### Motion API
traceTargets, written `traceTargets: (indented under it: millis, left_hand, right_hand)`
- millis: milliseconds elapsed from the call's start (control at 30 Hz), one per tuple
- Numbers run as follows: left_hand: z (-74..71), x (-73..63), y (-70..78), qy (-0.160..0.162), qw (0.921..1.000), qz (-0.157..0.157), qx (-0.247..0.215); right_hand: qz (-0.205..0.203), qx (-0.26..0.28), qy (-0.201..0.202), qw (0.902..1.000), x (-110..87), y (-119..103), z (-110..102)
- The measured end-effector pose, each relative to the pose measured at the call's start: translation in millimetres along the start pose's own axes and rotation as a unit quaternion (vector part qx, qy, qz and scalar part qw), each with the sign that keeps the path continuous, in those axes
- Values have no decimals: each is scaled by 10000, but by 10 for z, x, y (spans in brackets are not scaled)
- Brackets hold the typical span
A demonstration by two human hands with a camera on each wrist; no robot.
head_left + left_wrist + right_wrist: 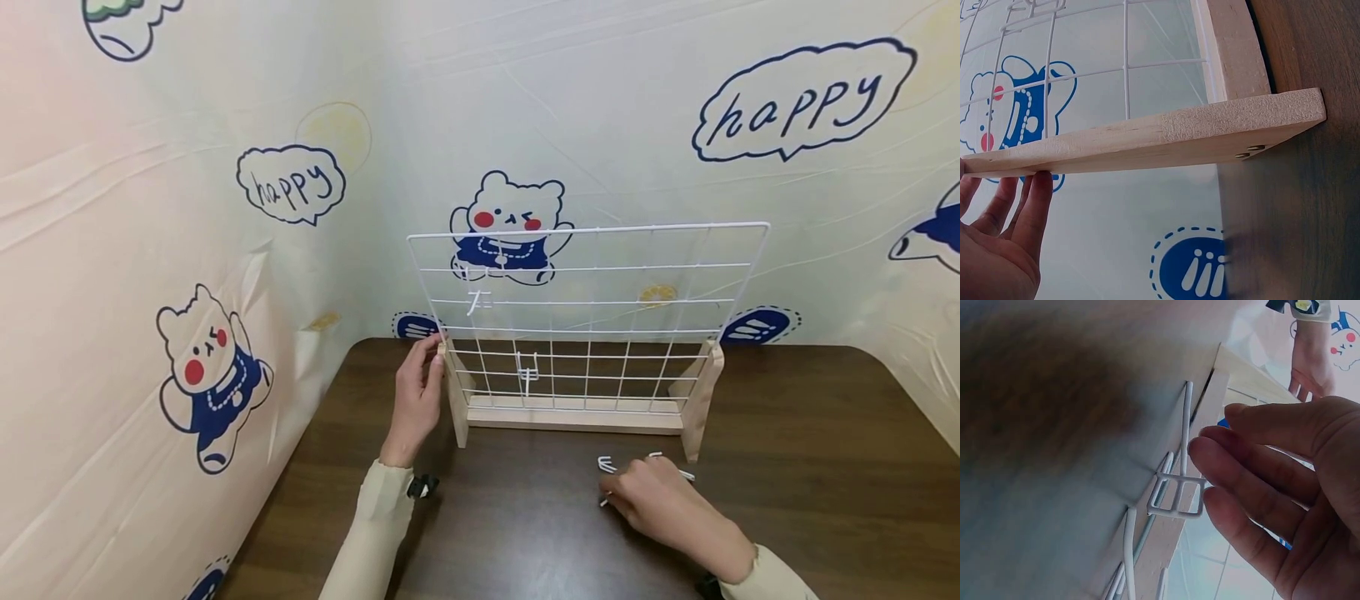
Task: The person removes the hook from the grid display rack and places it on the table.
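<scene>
here the left hand [414, 408] touches the rack [577, 422], the right hand [662, 502] curves loosely beside a hook [1185, 447], each grip apart.

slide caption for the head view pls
Left hand touches the wire rack; right hand is among white hooks on a dark table.

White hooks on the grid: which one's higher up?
The upper-left hook, nearer the left wooden side; the other, the lower hook, hangs further right on the grid.

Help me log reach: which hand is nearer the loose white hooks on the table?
Right. The right hand is among the hooks; the left hand touches the left wooden support.
</scene>
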State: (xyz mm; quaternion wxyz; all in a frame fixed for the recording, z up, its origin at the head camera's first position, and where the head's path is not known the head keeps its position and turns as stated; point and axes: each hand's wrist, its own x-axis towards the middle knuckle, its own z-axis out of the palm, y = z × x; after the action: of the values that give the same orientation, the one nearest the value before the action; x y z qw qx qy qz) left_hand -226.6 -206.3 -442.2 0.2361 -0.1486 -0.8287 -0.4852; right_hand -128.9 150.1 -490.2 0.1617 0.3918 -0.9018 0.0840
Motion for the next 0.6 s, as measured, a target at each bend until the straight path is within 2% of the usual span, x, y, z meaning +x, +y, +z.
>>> traceTargets:
  millis: [267, 500, 600]
  left_hand:
    - [3, -8, -18, -10, 10000, -20, 3]
    - [3, -7, -7, -17, 10000, 7, 11]
    - [3, 4, -8, -10, 10000, 15, -5]
  right_hand:
    - [-81, 185, 249, 9995, 33, -26, -34]
    - [-310, 64, 1101, 9934, 98, -23, -53]
    - [-392, 29, 1347, 9901, 148, -18, -82]
